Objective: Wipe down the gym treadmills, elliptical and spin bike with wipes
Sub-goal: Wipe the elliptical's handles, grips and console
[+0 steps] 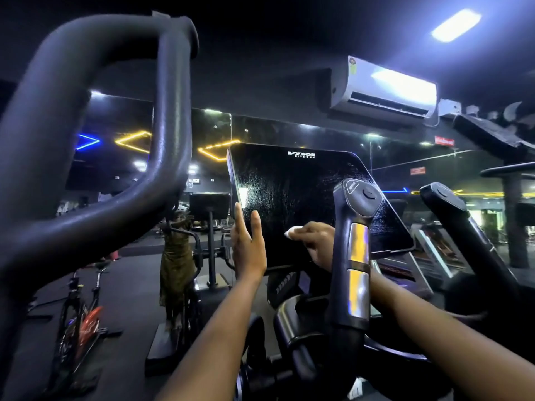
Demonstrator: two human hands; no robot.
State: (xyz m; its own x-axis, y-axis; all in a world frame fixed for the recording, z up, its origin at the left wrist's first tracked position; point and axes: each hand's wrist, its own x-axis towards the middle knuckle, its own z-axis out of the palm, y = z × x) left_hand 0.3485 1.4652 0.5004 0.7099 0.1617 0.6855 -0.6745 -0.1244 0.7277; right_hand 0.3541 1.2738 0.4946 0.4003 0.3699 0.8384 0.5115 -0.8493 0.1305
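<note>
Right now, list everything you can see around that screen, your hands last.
screen: one, black, centre, streaked
wipe: one, white, low on the screen, under the right hand
grips: two, dark, right of centre; nearer one has silver pads
handlebar: one, dark grey, big loop at left
bike: one, black and red, lower left
air conditioner: one, white, upper right wall
ceiling light: one, white, top right
left hand: straight fingers against the screen's left edge
right hand: holds the wipe to the screen

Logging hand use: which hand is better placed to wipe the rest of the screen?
Right hand: it presses the wipe on the screen. Left hand rests flat at the screen's edge, holding no wipe.
</note>
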